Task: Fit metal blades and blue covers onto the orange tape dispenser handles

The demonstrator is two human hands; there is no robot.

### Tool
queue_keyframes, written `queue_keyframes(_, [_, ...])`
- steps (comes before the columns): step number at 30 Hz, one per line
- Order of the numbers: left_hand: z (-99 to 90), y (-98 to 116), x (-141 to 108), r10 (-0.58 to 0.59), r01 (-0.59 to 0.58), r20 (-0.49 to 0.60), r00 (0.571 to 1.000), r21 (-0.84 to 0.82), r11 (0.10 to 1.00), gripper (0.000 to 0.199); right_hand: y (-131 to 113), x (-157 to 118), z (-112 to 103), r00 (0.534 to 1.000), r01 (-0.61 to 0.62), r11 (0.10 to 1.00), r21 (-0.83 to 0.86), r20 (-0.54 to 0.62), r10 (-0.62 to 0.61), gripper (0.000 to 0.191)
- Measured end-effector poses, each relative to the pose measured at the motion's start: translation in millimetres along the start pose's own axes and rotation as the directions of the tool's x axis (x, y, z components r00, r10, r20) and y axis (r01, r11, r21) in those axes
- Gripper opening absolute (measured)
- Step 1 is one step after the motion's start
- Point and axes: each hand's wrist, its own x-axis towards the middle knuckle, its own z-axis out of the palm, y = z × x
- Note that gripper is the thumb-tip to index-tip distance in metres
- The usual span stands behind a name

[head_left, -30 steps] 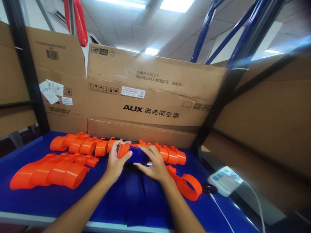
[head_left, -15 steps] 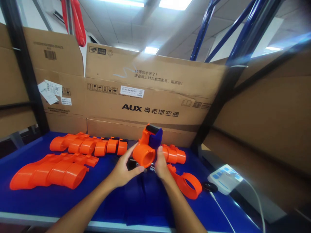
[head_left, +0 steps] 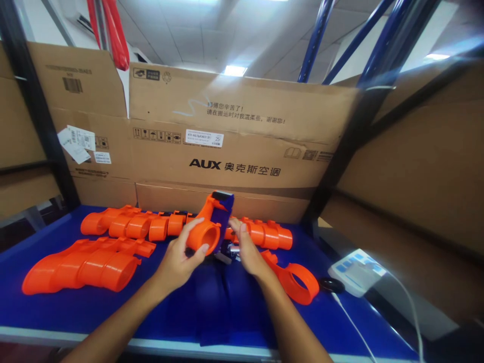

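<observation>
My left hand (head_left: pixel 177 259) is closed around the ring of an orange tape dispenser (head_left: pixel 204 237), raised above the blue table. At its upper end the dispenser carries a black roller (head_left: pixel 222 196) and a blue plastic piece (head_left: pixel 223 219) along its right side. My right hand (head_left: pixel 246 248) is just right of the blue piece, fingers partly bent and thumb up, with nothing visible in it; whether its fingertips touch the dispenser is unclear. Small dark and metallic parts (head_left: pixel 228 251) lie beneath, between the hands.
Rows of orange dispenser frames (head_left: pixel 108 269) lie at left, with more frames (head_left: pixel 266 234) behind my right hand. A single orange frame (head_left: pixel 302 282) lies at right, near a black oval object (head_left: pixel 331 285) and a white device with a cable (head_left: pixel 357 272). Cardboard (head_left: pixel 234 136) walls the back.
My left hand has moved left with the tape dispenser, which has turned so its blue side shows lengthwise. My right hand has moved slightly left and stays beside it. The camera view has shifted slightly.
</observation>
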Motion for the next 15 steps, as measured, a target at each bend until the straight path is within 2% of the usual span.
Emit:
queue_keyframes(2, [-22.0, 7, -8, 0.011, -0.001, -0.049, 0.999, 0.196, 0.981, 0.059, -2, 1, -2, 1.000, -0.013, 1.000, -0.012, 0.004, 0.013, 0.073])
queue_keyframes(4, [-44.6, 11, -21, 0.068, -0.036, -0.067, 0.995, 0.401, 0.915, 0.058, -4, 0, -2, 1.000, -0.020, 0.999, -0.025, 0.015, 0.020, 0.077])
queue_keyframes(5, [-54.5, 12, -28, 0.093, -0.048, -0.065, 0.994, 0.502, 0.864, 0.058, -4, 0, -2, 0.999, -0.020, 0.999, -0.031, 0.024, 0.021, 0.077])
queue_keyframes(7, [-68.9, 15, -44, 0.069, -0.018, -0.041, 0.997, 0.724, 0.690, 0.057, -6, 0, -3, 0.999, -0.013, 0.999, -0.042, 0.035, 0.015, 0.078])
queue_keyframes(10, [-76.1, 17, -63, 0.000, -0.006, 0.007, 1.000, 0.901, 0.434, 0.050, -8, 0, -3, 0.999, -0.010, 0.998, -0.062, 0.051, 0.013, 0.080])
queue_keyframes(12, [-74.8, 17, -71, -0.012, -0.045, 0.053, 0.999, 0.935, 0.352, 0.046, -9, 0, -4, 0.998, -0.013, 0.997, -0.078, 0.058, 0.017, 0.081])
queue_keyframes(15, [-71.5, 14, -74, -0.021, -0.079, 0.089, 0.996, 0.952, 0.295, 0.043, -9, 0, -5, 0.998, -0.011, 0.995, -0.096, 0.053, 0.016, 0.082])
